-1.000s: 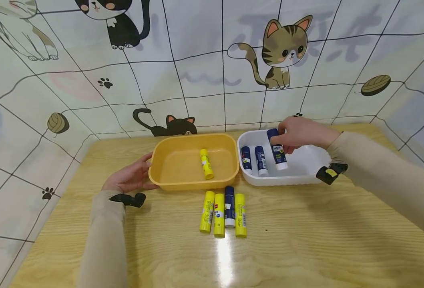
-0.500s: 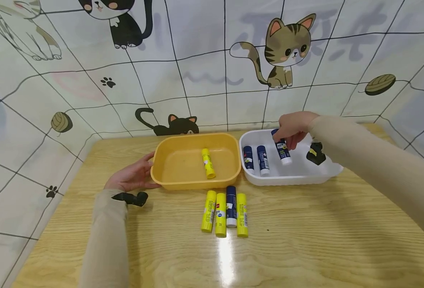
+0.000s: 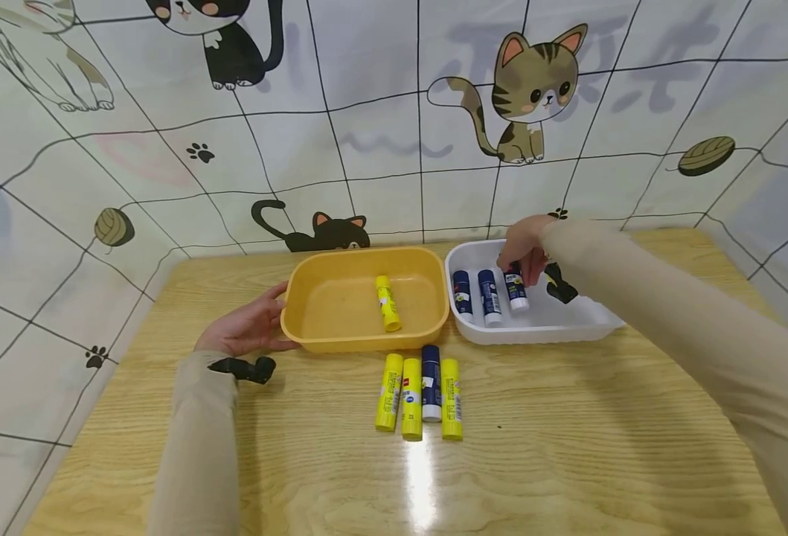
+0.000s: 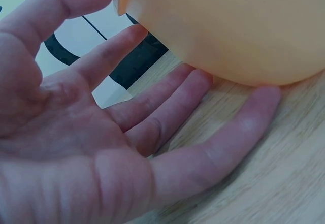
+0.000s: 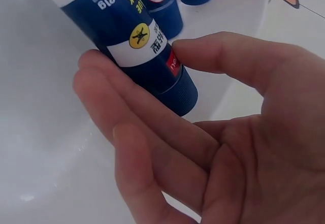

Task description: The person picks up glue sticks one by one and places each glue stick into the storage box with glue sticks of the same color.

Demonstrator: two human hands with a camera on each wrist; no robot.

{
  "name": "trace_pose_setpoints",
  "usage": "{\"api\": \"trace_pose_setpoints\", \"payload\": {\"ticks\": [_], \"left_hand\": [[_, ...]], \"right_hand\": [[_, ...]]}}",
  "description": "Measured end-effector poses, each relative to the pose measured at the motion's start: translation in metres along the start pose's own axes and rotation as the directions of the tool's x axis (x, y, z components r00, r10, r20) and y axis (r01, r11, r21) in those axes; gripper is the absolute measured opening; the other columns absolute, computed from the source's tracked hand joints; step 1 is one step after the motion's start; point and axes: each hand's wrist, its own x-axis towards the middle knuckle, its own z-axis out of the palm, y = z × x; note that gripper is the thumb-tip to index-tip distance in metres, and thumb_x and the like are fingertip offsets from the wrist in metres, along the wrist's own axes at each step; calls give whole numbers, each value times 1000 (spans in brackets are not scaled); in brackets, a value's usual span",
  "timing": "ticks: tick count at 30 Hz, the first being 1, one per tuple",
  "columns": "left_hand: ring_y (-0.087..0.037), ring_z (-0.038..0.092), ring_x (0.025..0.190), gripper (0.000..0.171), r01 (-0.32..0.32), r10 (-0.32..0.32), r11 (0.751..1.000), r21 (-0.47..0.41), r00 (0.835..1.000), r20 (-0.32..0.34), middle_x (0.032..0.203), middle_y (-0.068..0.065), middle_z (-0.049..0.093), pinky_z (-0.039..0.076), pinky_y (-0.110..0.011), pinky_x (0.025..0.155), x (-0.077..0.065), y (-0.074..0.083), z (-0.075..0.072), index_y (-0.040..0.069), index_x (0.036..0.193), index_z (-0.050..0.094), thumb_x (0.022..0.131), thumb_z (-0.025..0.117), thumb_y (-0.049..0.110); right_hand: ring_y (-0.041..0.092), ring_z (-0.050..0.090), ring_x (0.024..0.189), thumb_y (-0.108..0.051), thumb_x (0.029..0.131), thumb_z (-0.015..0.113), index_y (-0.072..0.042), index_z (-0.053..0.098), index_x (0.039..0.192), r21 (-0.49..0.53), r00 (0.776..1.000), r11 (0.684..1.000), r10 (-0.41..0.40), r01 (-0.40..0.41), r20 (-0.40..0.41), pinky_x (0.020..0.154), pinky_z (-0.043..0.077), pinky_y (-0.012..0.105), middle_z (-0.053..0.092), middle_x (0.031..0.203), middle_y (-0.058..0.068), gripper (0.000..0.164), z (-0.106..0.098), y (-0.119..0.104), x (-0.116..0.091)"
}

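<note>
Blue glue stick (image 3: 516, 289) is going down in the white tray (image 3: 588, 321), my right hand (image 3: 524, 249) pinching its cap end beside two others. I judge this the placing step; next comes letting go. My left hand (image 3: 246, 331) rests flat-fingered against the yellow tray (image 3: 313, 339). I count four blue sticks, four yellow, two trays.

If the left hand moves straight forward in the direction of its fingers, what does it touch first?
The left hand would meet the yellow tub at once: its fingertips already lie at the tub's rounded outer wall, apparently touching it, so nothing else stands between.
</note>
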Motion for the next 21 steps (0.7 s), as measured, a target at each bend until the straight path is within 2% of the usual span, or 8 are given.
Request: {"api": "trace_pose_setpoints", "payload": {"ticks": [6,12,16,19,21], "left_hand": [[-27,46,119,55,-1,1,1000,-6,1000,17,140,-10,35,37,-60,99,0,0,-2,28,154,15,104,37,15],[-27,46,119,55,-5,5,1000,-8,1000,12,142,-10,33,39,-59,97,2,0,-2,28,154,16,104,37,16],[-27,48,117,56,-3,3,1000,-7,1000,5,141,-10,34,40,-59,97,3,-1,-3,28,154,15,104,37,16],[-26,48,117,57,0,0,1000,-7,1000,-1,141,-10,33,39,-59,97,3,-1,-3,28,154,14,104,38,17],[-27,47,118,57,3,-3,1000,-4,1000,-5,143,-10,32,39,-60,97,3,-1,-3,29,155,13,105,38,18]], "right_hand": [[19,70,66,-21,90,59,10,65,105,20,999,1000,-3,2,48,63,54,25,71,77,15,35,7,-1,12],[18,71,68,-24,92,57,8,69,100,30,997,999,-18,16,76,68,55,26,72,79,14,35,6,2,10],[15,69,64,-32,96,53,5,73,95,87,1000,996,-18,16,19,61,51,23,72,75,10,42,2,5,3],[12,66,57,-33,97,51,7,68,94,114,998,992,-55,59,-40,56,48,21,71,71,8,43,2,7,-5],[10,63,54,-32,97,51,7,64,93,94,993,990,-99,105,-59,54,48,20,70,69,7,42,4,7,-14]]}}
